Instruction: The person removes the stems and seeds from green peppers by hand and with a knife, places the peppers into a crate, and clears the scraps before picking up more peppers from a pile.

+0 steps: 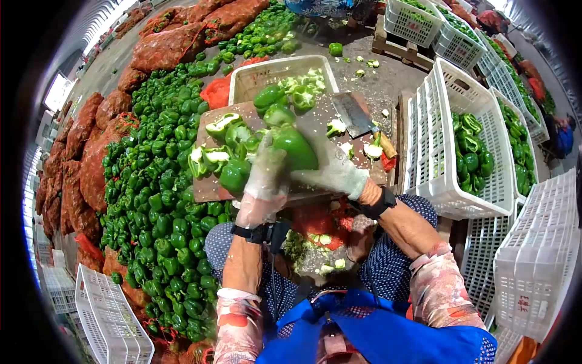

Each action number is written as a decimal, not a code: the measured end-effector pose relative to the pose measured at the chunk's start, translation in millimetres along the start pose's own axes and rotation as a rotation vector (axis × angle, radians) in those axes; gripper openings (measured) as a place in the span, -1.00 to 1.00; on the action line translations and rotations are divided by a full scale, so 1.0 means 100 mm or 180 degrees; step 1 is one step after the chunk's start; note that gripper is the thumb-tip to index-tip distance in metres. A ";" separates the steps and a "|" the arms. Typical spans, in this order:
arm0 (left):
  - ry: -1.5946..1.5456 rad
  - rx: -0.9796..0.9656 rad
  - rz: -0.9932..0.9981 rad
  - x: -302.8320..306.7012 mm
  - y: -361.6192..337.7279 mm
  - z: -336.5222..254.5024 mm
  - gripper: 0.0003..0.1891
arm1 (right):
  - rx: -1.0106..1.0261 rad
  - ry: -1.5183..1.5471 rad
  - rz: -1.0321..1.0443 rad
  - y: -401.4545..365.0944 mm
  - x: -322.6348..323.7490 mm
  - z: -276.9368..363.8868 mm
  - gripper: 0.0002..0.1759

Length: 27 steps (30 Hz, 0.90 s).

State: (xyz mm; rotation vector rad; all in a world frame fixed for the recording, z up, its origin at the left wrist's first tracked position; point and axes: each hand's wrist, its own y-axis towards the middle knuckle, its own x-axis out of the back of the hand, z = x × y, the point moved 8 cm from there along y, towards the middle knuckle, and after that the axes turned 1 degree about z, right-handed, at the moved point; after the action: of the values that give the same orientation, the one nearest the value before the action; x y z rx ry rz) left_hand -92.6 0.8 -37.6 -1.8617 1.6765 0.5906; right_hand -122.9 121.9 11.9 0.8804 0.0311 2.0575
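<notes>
Mid-frame: touching large green pepper (294, 149) with blurred left hand (267, 167), can't tell if clamped; holding right hand (334, 173) open, thumb apart, below cleaver (353, 115).

A produce-packing shed or warehouse is shown: green peppers (173, 242) are heaped on a bare grey floor (364, 51), filled mesh sacks (167, 48) are piled alongside, and white plastic crates (464, 139) of peppers are lined up under a high, ribbed wall or roof (100, 27).
</notes>
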 end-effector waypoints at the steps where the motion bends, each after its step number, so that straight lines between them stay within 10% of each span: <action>1: 0.0222 -0.0088 0.0269 -0.03 -0.03 -0.04 -0.29 | -0.0061 0.0172 0.0028 -0.01 0.00 0.00 0.02; 7: 0.0115 0.0010 0.0478 -0.16 -0.07 -0.17 -0.33 | -0.0113 0.0399 -0.0192 -0.01 0.05 0.07 -0.04; 15: -0.0510 -0.0289 0.0180 0.07 -0.30 -0.33 -0.41 | -0.1459 0.3440 -0.1170 0.06 0.17 -0.65 -0.47; 19: 0.0157 -0.0805 0.0391 0.16 -0.28 -0.50 -0.46 | -0.1772 0.0819 -0.0890 0.11 0.29 -0.95 -0.30; 22: -0.1196 -0.0166 -0.0102 0.14 -0.28 -0.48 -0.37 | -0.1417 -0.1146 -0.0277 0.16 0.22 -0.88 -0.31; 24: 0.0866 -0.1234 0.0183 0.23 -0.22 -0.66 -0.37 | -0.1017 -0.1817 -0.0204 0.16 0.18 -0.74 -0.42; 27: -0.0148 -0.0631 0.0023 0.09 -0.21 -0.62 -0.37 | -0.0234 -0.0505 -0.0332 0.26 0.20 -0.26 -0.57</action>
State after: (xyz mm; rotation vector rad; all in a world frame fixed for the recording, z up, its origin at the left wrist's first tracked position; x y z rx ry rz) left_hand -73.1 -45.5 5.4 -1.9631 1.6459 0.8229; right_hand -164.2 128.1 12.8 0.9732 -0.0825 1.8755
